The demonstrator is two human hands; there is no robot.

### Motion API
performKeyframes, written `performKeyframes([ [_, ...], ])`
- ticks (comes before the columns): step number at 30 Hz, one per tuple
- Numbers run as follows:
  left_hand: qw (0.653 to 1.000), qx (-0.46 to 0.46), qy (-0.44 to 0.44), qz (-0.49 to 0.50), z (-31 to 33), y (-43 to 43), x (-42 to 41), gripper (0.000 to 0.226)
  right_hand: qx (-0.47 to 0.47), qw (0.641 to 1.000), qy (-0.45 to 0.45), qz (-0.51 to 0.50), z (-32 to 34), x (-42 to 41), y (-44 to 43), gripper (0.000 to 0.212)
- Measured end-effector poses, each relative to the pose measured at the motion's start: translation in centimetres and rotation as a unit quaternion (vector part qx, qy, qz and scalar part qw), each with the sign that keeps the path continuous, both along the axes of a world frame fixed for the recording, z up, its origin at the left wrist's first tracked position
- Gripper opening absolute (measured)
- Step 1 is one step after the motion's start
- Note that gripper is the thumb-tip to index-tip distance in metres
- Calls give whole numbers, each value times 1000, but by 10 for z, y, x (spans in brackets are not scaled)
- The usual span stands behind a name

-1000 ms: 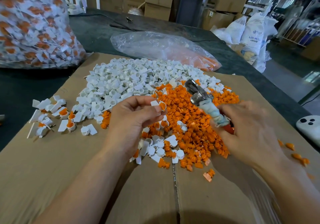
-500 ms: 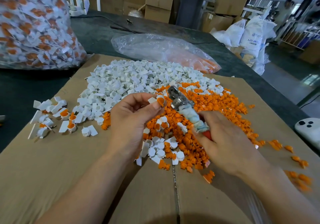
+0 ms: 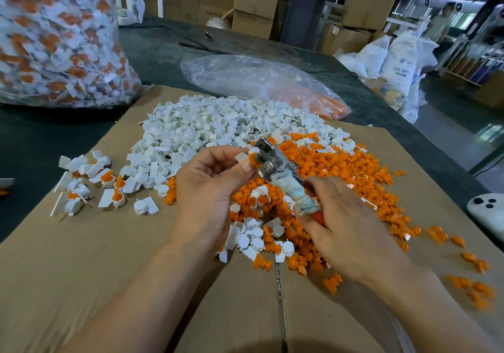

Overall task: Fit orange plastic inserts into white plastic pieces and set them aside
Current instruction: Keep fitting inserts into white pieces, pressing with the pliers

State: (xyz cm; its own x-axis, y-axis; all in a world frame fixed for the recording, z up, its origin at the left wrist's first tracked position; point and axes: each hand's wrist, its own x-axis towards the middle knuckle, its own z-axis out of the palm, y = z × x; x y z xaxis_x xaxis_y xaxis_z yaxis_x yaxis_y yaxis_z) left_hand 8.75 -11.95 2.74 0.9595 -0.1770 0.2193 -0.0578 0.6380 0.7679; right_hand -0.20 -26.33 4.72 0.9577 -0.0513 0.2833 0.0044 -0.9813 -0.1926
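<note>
Possibly a crooked press
Left hand (image 3: 210,189) pinches white piece (image 3: 241,158) with orange insert (image 3: 253,160); right hand (image 3: 349,230) grips pliers (image 3: 275,161); skewed squeeze could crack it

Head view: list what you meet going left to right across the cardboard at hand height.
finished pieces → left hand → piece it pinches → tool → right hand → white device

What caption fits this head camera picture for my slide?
Left hand pinches a white piece with an orange insert; right hand holds cloth-wrapped pliers beside it, above piles of parts on cardboard.
</note>
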Motion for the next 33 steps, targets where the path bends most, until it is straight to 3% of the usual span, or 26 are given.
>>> performKeyframes([
  [12,1000,-1,22,6,1,0,0,18,-63,998,4,-16,0,1,5,39],
  [16,1000,-3,20,4,1,0,0,18,-105,994,4,-26,5,1,6,47],
  [24,999,-10,33,0,1,0,-1,19,-54,998,25,-1,7,0,6,21],
  [33,999,-9,51,0,0,3,2,19,-12,998,69,7,7,2,13,27],
])
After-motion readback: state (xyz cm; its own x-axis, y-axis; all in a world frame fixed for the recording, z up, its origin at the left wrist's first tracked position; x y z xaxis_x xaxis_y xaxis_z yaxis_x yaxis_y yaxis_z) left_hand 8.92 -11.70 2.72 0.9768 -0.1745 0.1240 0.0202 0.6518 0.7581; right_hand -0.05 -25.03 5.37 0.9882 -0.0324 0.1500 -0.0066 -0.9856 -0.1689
